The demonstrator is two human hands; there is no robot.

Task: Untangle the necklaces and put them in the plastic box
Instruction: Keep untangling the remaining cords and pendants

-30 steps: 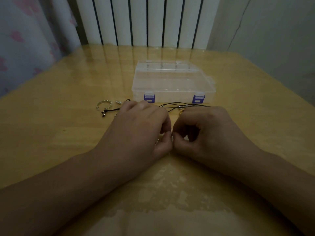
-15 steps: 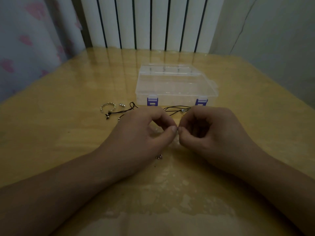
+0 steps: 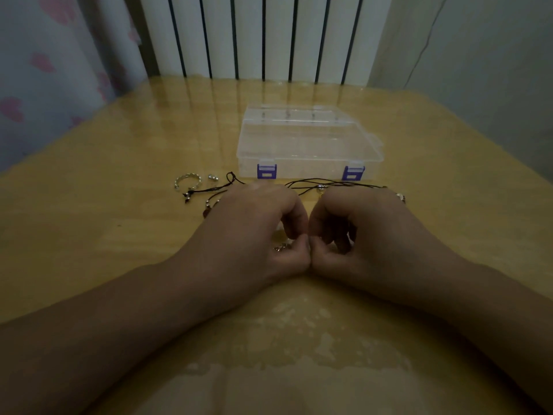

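Resting on a glossy wooden table (image 3: pixel 104 235), two bare forearms reach in from the bottom corners and meet at the centre of the view. The left hand (image 3: pixel 251 235) and right hand (image 3: pixel 368 235) sit knuckle to knuckle, fingers curled inward, thumb tips touching. They appear to pinch something very fine between them, but dim light and the curled fingers hide it; I cannot tell for certain what either hand grasps. A small silvery piece (image 3: pixel 279 248) glints just inside the left thumb.

Beyond the hands, toward twelve o'clock, thin black necklace cords (image 3: pixel 329 183) trail across the table, partly covered by both hands. A small round bead (image 3: pixel 320 188) sits on the cord just above the right knuckles. At about ten o'clock from the hands lie a silver ring-shaped piece (image 3: pixel 188 182), a tiny silver charm (image 3: pixel 213 177) and a knotted black cord end (image 3: pixel 231 176). More beads peek out at the left hand's outer edge, too dark to make out. Another small bit shows at the right hand's far edge, at two o'clock.

Farther toward twelve o'clock stands the clear plastic box (image 3: pixel 308 145), lid closed, with two purple latches facing the viewer. Its inside is hard to read through the plastic.

A white radiator (image 3: pixel 263 34) runs along the top. A curtain (image 3: pixel 45 70) with pink hearts is cut off at the left.
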